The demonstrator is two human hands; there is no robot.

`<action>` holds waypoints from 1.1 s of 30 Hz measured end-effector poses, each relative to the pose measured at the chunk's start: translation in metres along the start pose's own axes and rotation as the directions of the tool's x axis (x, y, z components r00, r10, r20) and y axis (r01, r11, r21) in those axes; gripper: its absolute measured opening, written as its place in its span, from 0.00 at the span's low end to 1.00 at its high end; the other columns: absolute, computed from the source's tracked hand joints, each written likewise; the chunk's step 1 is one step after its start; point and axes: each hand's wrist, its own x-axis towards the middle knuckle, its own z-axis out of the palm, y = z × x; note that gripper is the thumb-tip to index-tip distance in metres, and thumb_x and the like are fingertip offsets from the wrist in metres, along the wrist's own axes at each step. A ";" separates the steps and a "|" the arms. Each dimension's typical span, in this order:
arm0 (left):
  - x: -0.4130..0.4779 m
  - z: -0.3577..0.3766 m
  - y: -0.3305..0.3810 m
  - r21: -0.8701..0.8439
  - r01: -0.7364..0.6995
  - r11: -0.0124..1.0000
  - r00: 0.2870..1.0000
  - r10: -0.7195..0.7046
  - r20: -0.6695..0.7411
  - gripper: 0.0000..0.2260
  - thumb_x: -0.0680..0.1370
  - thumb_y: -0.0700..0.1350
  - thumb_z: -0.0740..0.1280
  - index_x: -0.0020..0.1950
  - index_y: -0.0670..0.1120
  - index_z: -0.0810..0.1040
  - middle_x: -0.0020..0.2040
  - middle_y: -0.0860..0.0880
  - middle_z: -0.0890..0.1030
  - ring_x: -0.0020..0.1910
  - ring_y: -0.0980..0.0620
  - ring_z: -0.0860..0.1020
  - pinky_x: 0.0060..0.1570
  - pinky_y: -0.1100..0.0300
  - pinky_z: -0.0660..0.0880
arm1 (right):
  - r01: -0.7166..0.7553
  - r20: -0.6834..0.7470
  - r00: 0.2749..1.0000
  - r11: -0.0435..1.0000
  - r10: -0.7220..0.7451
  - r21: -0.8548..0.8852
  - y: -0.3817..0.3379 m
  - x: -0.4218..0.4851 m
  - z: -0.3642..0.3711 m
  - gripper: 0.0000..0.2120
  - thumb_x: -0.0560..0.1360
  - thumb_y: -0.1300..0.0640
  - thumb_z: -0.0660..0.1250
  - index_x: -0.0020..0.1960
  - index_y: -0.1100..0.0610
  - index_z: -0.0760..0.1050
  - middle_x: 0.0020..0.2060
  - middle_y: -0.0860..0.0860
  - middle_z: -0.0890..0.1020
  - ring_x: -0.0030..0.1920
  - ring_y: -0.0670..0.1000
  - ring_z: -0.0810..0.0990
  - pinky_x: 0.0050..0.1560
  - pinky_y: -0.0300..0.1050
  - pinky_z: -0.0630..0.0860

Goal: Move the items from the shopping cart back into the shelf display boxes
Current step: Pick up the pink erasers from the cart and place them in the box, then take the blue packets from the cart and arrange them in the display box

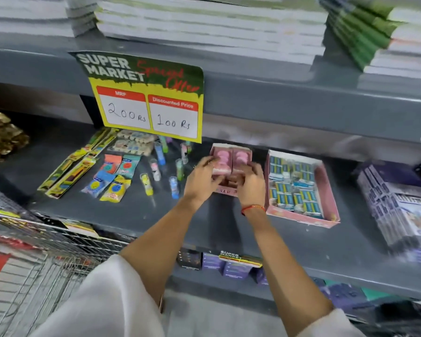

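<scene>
A small pink display box (pixel 231 154) stands on the grey shelf (pixel 131 207), in the middle. Both hands reach into it. My left hand (pixel 202 181) grips pink items (pixel 223 164) at the box's left half. On the right half, my right hand (pixel 252 186) has its fingers curled over the pink items there. A larger pink display box (pixel 301 215), full of blue-and-white packets, sits just right of my right hand. The wire shopping cart (pixel 34 251) is at the lower left, its contents blurred.
Loose sharpeners, erasers and crayon packs (pixel 68 166) lie on the shelf to the left. A yellow price sign (pixel 146 100) hangs from the shelf above. Purple-and-white packs (pixel 396 210) are stacked at the right. Notebooks fill the upper shelf (pixel 204 27). Dark boxes stand on the lower shelf.
</scene>
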 end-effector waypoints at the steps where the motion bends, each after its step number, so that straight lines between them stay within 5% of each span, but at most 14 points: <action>1: 0.004 -0.001 -0.002 0.051 -0.005 0.999 1.000 0.005 -0.001 0.22 0.75 0.44 0.69 0.68 0.47 0.73 0.68 0.48 0.72 0.64 0.47 0.75 0.59 0.51 0.75 | 0.004 0.017 1.000 1.000 -0.004 -0.014 0.001 0.003 0.001 0.17 0.75 0.68 0.60 0.62 0.61 0.76 0.64 0.59 0.74 0.58 0.59 0.77 0.59 0.48 0.75; 11: 0.000 -0.015 0.002 0.219 -0.059 0.974 0.998 0.060 0.000 0.21 0.74 0.41 0.68 0.67 0.45 0.73 0.66 0.46 0.72 0.62 0.45 0.74 0.56 0.50 0.78 | 0.025 0.039 0.999 0.989 -0.019 -0.144 -0.007 0.000 0.004 0.20 0.74 0.68 0.62 0.64 0.60 0.73 0.65 0.57 0.72 0.61 0.60 0.74 0.55 0.54 0.78; 16: -0.067 -0.050 -0.016 0.001 -0.170 0.985 0.926 0.160 -0.342 0.16 0.72 0.37 0.70 0.59 0.42 0.80 0.56 0.43 0.80 0.57 0.46 0.77 0.58 0.58 0.73 | 0.090 -0.172 0.983 0.990 -0.071 0.108 -0.042 -0.060 0.010 0.17 0.70 0.69 0.65 0.59 0.63 0.77 0.59 0.62 0.77 0.55 0.63 0.79 0.50 0.52 0.77; 18: -0.102 -0.068 -0.041 -0.007 -0.102 0.995 0.901 0.090 -0.424 0.13 0.72 0.37 0.70 0.56 0.42 0.81 0.54 0.43 0.81 0.55 0.49 0.76 0.54 0.62 0.70 | 0.182 -0.125 0.979 0.967 -0.161 0.180 -0.062 -0.096 0.024 0.17 0.69 0.70 0.66 0.57 0.64 0.78 0.54 0.62 0.78 0.51 0.63 0.80 0.49 0.50 0.76; 21: -0.153 -0.097 -0.098 -0.031 0.063 0.998 0.876 -0.070 -0.476 0.11 0.73 0.38 0.66 0.53 0.39 0.81 0.52 0.40 0.80 0.52 0.45 0.77 0.53 0.54 0.74 | 0.252 0.090 0.955 0.931 -0.284 0.263 -0.094 -0.141 0.060 0.17 0.69 0.68 0.66 0.57 0.63 0.78 0.52 0.61 0.79 0.49 0.63 0.81 0.51 0.52 0.78; 24: -0.205 -0.114 -0.155 -0.073 0.316 0.946 0.799 -0.306 -0.518 0.10 0.74 0.37 0.65 0.54 0.40 0.81 0.52 0.42 0.79 0.50 0.46 0.78 0.49 0.55 0.76 | 0.303 0.325 0.855 0.898 -0.404 0.318 -0.123 -0.169 0.097 0.16 0.70 0.68 0.65 0.57 0.62 0.78 0.51 0.60 0.79 0.48 0.62 0.81 0.52 0.53 0.79; 27: -0.257 -0.114 -0.196 -0.114 0.537 0.836 0.682 -0.510 -0.525 0.10 0.75 0.37 0.65 0.54 0.40 0.81 0.53 0.41 0.79 0.51 0.44 0.77 0.49 0.51 0.77 | 0.345 0.569 0.676 0.883 -0.468 0.317 -0.140 -0.194 0.140 0.14 0.71 0.68 0.65 0.56 0.63 0.78 0.52 0.61 0.80 0.50 0.62 0.80 0.55 0.56 0.77; 33: -0.312 -0.077 -0.252 -0.175 0.763 0.623 0.536 -0.759 -0.369 0.11 0.76 0.39 0.65 0.57 0.39 0.79 0.59 0.40 0.76 0.56 0.41 0.76 0.54 0.47 0.76 | 0.367 0.890 0.387 0.926 -0.242 0.092 -0.142 -0.220 0.229 0.14 0.75 0.64 0.64 0.60 0.64 0.75 0.57 0.63 0.78 0.60 0.60 0.76 0.61 0.48 0.69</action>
